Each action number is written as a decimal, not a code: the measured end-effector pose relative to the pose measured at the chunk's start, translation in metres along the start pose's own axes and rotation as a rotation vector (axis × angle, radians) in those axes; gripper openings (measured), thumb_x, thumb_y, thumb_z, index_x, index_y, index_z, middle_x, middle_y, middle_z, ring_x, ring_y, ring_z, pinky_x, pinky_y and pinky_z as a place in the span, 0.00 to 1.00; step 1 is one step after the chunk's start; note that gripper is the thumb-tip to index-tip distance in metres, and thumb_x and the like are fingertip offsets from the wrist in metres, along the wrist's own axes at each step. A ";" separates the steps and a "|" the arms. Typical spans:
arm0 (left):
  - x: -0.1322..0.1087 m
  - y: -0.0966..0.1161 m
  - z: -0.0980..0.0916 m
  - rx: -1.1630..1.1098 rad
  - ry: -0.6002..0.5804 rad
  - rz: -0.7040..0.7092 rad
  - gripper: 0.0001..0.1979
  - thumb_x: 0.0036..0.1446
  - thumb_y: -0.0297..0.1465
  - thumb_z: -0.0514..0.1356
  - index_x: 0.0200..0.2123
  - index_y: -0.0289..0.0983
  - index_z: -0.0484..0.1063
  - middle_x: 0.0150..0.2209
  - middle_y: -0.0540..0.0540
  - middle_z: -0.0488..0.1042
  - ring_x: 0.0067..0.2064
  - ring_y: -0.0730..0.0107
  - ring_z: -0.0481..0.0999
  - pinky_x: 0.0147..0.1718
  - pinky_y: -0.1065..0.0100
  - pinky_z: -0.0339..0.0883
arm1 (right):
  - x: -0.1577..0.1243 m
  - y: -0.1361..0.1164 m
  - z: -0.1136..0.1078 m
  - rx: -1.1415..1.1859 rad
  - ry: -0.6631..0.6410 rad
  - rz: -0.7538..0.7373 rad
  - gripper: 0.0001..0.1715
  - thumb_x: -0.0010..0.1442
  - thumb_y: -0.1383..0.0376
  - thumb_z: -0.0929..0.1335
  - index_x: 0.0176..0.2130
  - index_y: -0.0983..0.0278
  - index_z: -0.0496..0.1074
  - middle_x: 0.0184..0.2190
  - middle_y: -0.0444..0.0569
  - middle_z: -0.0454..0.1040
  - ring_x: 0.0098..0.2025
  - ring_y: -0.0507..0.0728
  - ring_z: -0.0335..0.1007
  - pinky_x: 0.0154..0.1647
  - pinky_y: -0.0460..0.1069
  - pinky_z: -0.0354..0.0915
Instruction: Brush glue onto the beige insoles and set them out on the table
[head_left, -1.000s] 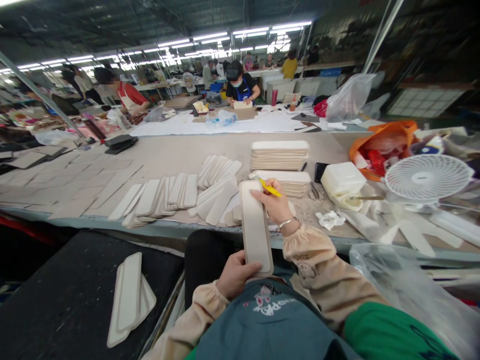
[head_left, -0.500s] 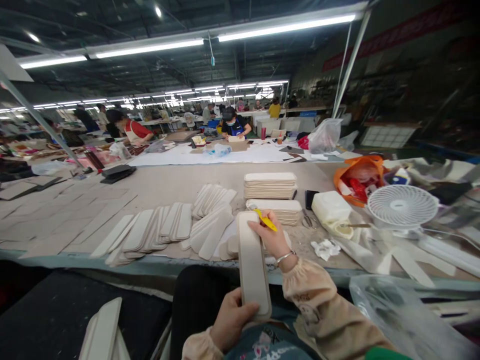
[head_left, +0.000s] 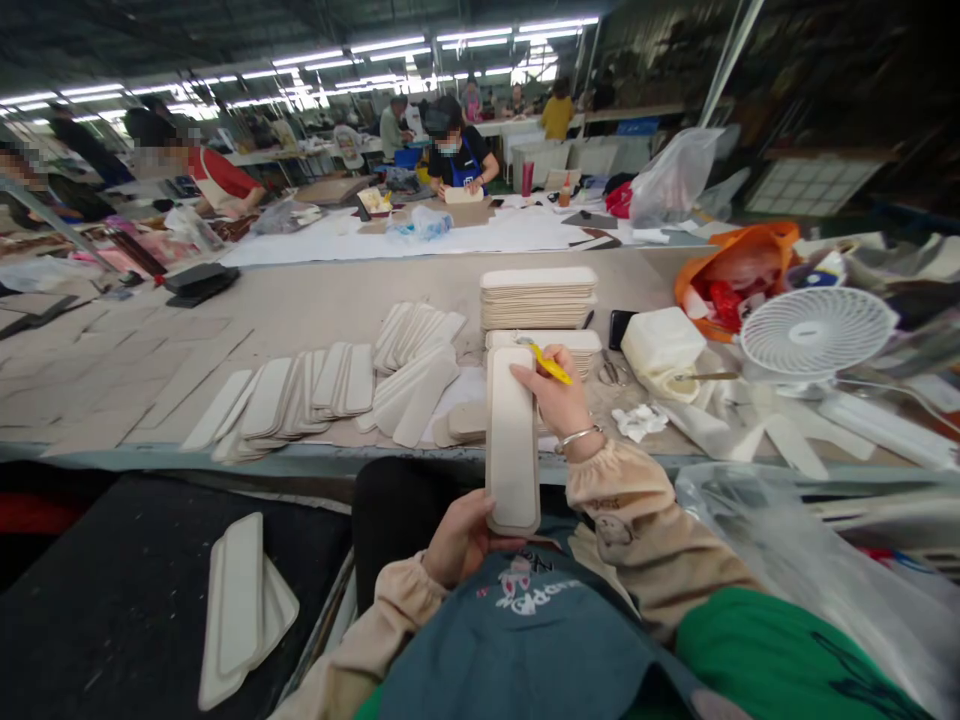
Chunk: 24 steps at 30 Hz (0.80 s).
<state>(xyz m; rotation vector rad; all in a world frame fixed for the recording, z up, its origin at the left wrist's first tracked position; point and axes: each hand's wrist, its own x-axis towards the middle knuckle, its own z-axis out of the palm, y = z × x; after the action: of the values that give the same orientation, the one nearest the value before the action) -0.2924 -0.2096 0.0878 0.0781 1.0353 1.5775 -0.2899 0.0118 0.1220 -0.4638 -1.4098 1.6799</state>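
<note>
A long beige panel with rounded corners stands on end over my lap. My left hand is closed round its bottom end. At its top right edge my right hand is closed on a small yellow tool, fingers touching the panel. Just beyond, on the table, lie fanned rows of like panels and two neat stacks.
Right of the stacks are scissors, a black phone, a white container, a white fan and an orange bag. A few panels lie on a dark surface at my left. Other people work at far tables.
The view tipped up, then back down. The panel stays in both hands; its top has tilted slightly to the right and my right hand moved with it.
</note>
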 end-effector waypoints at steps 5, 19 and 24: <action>0.005 -0.003 0.001 0.083 0.078 -0.003 0.25 0.43 0.38 0.73 0.41 0.28 0.76 0.36 0.36 0.80 0.37 0.56 0.81 0.32 0.64 0.76 | 0.000 0.005 -0.002 0.000 0.017 0.004 0.26 0.45 0.59 0.75 0.35 0.56 0.56 0.24 0.36 0.55 0.24 0.51 0.53 0.27 0.48 0.55; 0.017 -0.011 -0.009 0.196 0.205 0.054 0.26 0.34 0.40 0.77 0.35 0.30 0.81 0.34 0.40 0.82 0.33 0.67 0.79 0.27 0.75 0.72 | -0.003 -0.004 0.000 -0.055 0.016 -0.049 0.24 0.49 0.59 0.75 0.34 0.56 0.57 0.24 0.36 0.55 0.25 0.52 0.51 0.28 0.48 0.54; 0.018 -0.011 -0.012 0.204 0.188 0.066 0.26 0.34 0.41 0.77 0.35 0.30 0.81 0.34 0.40 0.81 0.33 0.67 0.79 0.28 0.74 0.72 | -0.004 -0.004 0.000 -0.063 0.013 -0.062 0.23 0.50 0.58 0.75 0.34 0.57 0.57 0.25 0.37 0.57 0.26 0.53 0.54 0.29 0.49 0.55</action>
<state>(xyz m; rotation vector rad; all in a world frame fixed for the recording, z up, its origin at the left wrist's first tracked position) -0.2959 -0.2020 0.0650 0.1059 1.3520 1.5555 -0.2864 0.0085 0.1249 -0.4602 -1.4566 1.5844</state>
